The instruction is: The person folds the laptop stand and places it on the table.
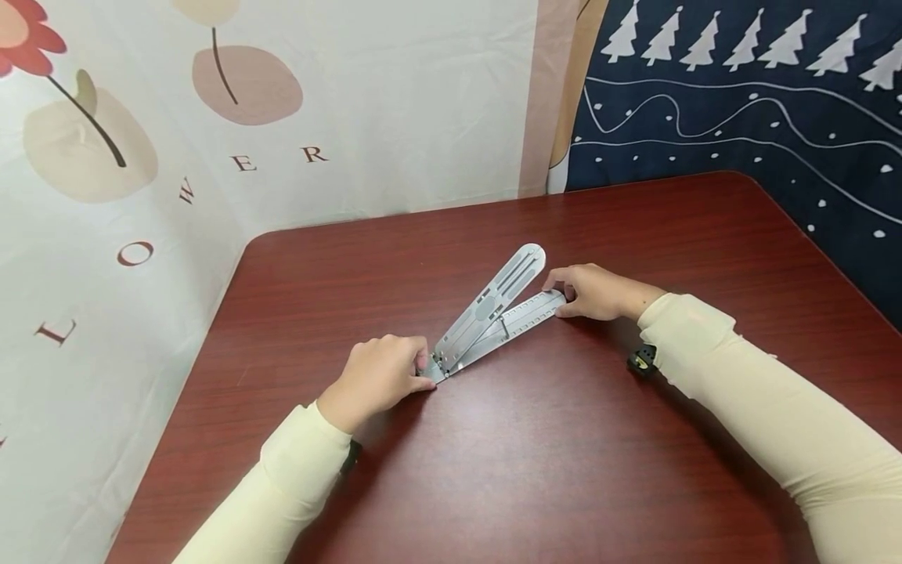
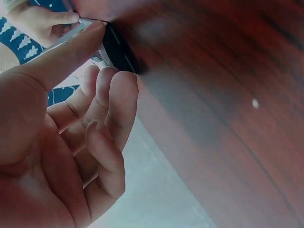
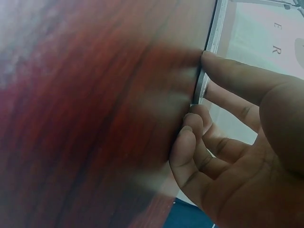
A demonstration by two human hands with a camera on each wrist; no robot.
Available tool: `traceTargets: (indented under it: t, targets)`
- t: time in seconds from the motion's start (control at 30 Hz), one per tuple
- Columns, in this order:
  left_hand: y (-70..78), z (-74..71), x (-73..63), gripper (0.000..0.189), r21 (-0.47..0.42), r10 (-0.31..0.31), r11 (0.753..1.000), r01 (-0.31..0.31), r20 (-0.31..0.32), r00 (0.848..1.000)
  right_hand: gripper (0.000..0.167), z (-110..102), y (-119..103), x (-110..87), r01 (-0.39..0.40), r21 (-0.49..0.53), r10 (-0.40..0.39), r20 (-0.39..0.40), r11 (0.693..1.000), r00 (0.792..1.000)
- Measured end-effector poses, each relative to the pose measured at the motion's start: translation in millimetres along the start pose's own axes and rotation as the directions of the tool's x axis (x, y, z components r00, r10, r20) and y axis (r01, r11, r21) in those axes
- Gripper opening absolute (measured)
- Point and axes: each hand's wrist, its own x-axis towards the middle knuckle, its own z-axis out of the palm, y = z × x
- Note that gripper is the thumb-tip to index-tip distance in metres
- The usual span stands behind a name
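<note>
A silver folding metal stand [image 1: 489, 305] sits at the middle of the table, made of two long flat arms hinged at its left end. Its slotted upper arm is raised at an angle, and a small strut shows between it and the lower arm [image 1: 530, 315]. With thumb and fingers, my left hand [image 1: 380, 372] pinches the end beside the hinge. The black underside [image 2: 118, 52] of that end shows in the left wrist view. My right hand [image 1: 595, 291] grips the far right end of the lower arm, its thumb along the thin edge [image 3: 216, 31] in the right wrist view.
The reddish-brown wooden table [image 1: 564, 470] has rounded back corners. Behind it hangs a white cloth [image 1: 423, 102] with flowers and letters, beside a dark blue cloth [image 1: 705, 117] with white trees. A small black device [image 1: 641, 360] is worn at the right wrist.
</note>
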Motion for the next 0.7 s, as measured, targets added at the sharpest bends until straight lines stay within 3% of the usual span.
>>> traceTargets:
  t: [0.3,0.7]
  targets:
    - [-4.1,-1.5,2.6,0.032,-0.026,-0.031,0.999,0.032,0.024,0.999,0.031,2,1,-7.3,-0.009,0.002,0.009,0.008,1.0,1.0]
    - [-7.0,-0.4,6.6,0.029,-0.037,-0.026,0.999,0.027,0.015,1.0,0.031,8,1,-18.4,-0.017,0.046,0.019,-0.053,0.999,0.998]
